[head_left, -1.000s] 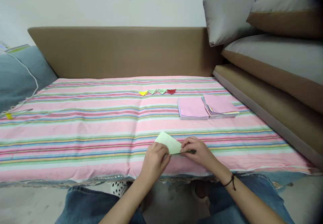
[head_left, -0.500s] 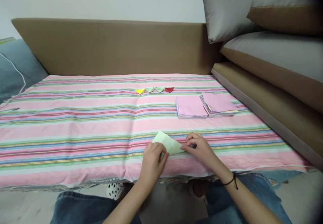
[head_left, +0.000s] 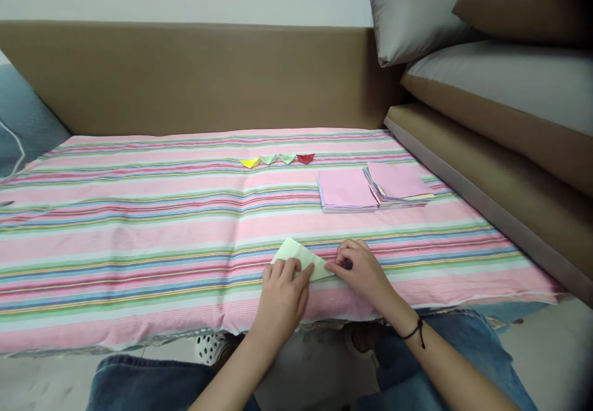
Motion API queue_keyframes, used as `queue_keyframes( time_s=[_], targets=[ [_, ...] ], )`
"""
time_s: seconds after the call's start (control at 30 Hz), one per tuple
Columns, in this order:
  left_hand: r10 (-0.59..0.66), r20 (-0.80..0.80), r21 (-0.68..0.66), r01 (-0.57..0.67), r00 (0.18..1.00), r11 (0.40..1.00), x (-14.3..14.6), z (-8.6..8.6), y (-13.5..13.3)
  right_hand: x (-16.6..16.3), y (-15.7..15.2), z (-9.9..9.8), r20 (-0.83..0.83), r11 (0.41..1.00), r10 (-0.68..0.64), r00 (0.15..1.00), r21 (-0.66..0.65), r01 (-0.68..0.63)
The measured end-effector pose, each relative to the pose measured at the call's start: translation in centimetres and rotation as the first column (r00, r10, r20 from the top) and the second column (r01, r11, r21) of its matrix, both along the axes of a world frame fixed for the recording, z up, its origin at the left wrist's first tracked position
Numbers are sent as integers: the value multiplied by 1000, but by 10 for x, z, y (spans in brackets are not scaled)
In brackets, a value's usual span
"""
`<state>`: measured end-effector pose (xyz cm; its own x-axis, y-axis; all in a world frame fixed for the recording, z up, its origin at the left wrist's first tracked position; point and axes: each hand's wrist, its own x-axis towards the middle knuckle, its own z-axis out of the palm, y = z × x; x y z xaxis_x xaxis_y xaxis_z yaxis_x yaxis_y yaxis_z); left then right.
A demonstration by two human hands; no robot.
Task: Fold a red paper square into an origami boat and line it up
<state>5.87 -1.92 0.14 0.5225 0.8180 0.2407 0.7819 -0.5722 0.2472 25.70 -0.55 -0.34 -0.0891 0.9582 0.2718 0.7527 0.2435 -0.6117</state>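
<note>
A pale green sheet of paper (head_left: 296, 250), folded into a triangle, lies on the striped cloth near its front edge. Fingers apart, my left hand (head_left: 285, 287) rests over the paper's lower left and presses it down; its lower left corner is hidden beneath. At the right tip, my right hand (head_left: 356, 269) pinches the paper between thumb and index finger. Farther back stands a row of small folded paper pieces: a yellow one (head_left: 250, 163), two pale green ones (head_left: 268, 159) and a dark red one (head_left: 306, 158).
Two stacks of square paper with pink on top, one left (head_left: 347, 188) and one right (head_left: 398, 180), sit at the right of the striped cloth (head_left: 139, 238). Grey and brown cushions (head_left: 500, 83) are piled along the right side. A brown backboard (head_left: 208, 77) runs behind.
My left hand's index finger and thumb have opened out from a pinch onto the paper. My right hand stays at the right tip. The view has shifted slightly.
</note>
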Motion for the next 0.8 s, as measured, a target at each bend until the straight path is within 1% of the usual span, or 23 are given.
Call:
queue_keyframes(
  time_s=[0.07,0.17,0.33,0.4,0.5,0.6,0.7,0.8],
  targets=[
    [26,6,-6,-26,1000,1000,2,0,3,-2,-1,1,12,1000,-9,1000,8,9],
    [44,-9,-52,-45,999,998,5,2,10,-7,-5,3,29,999,-49,998,14,48],
    [-24,-94,-110,13,995,994,3,11,21,-18,-8,2,78,994,-87,993,77,81],
    [-47,-122,-133,31,991,991,3,16,25,-19,-8,1,70,993,-90,994,84,84],
    [-68,-151,-170,42,986,985,3,21,29,-14,-6,1,4,997,-78,997,20,78],
    [-77,-170,-202,42,982,979,5,24,31,-2,-4,1,-90,999,-24,996,-44,20],
    [-69,-196,-210,27,978,977,5,24,32,11,-1,0,-158,997,30,987,-65,-40],
    [-68,-207,-200,26,976,979,5,23,31,22,1,0,-198,994,44,979,-90,-63]
  ],
)
